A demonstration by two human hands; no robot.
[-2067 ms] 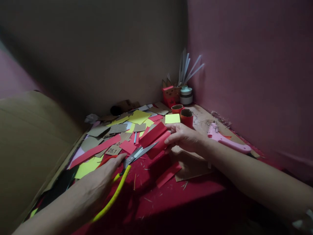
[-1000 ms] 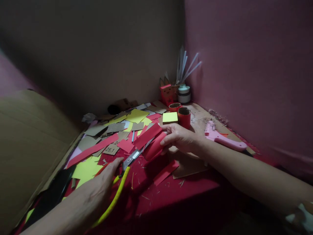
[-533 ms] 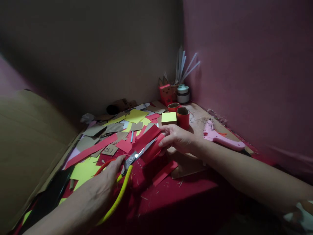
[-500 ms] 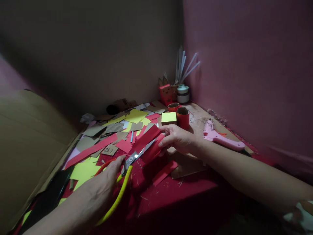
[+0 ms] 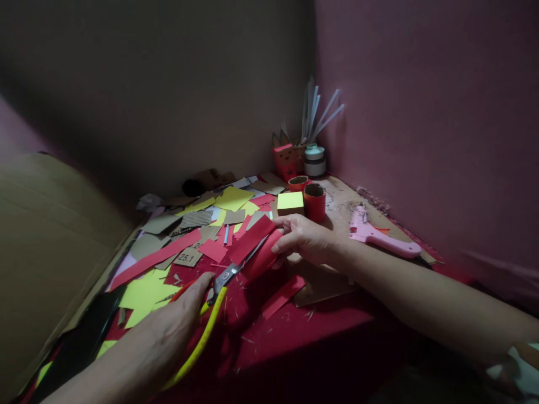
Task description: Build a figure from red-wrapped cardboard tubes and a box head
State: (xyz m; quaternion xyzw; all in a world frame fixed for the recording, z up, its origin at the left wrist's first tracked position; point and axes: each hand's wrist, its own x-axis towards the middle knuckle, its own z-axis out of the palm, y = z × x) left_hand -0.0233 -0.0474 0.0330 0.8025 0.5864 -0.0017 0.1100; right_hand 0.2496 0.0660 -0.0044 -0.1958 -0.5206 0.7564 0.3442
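My left hand [image 5: 185, 308] is closed around the yellow handles of a pair of scissors [image 5: 228, 274]. Their blades point up and to the right, into a piece of red paper [image 5: 261, 259]. My right hand [image 5: 297, 240] pinches that paper at its upper right, thumb in front. A cut runs between the two parts of the paper, a strip on the upper left and a wider part on the lower right. Part of the handles is hidden behind my left hand. Below the paper, a loose red strip [image 5: 284, 296] lies across a flat cardboard piece [image 5: 324, 285].
Yellow, red and cardboard scraps [image 5: 158, 251] cover the left of the red table [image 5: 269, 350]. Behind my right hand stand a red tube [image 5: 315, 205] and a yellow-topped block [image 5: 290, 202]. A pink glue gun [image 5: 381, 235] lies at the right, near the wall.
The scissor blades have closed along the red paper and show less steel. The paper's upper strip now stands more apart from the rest. My right hand has barely moved.
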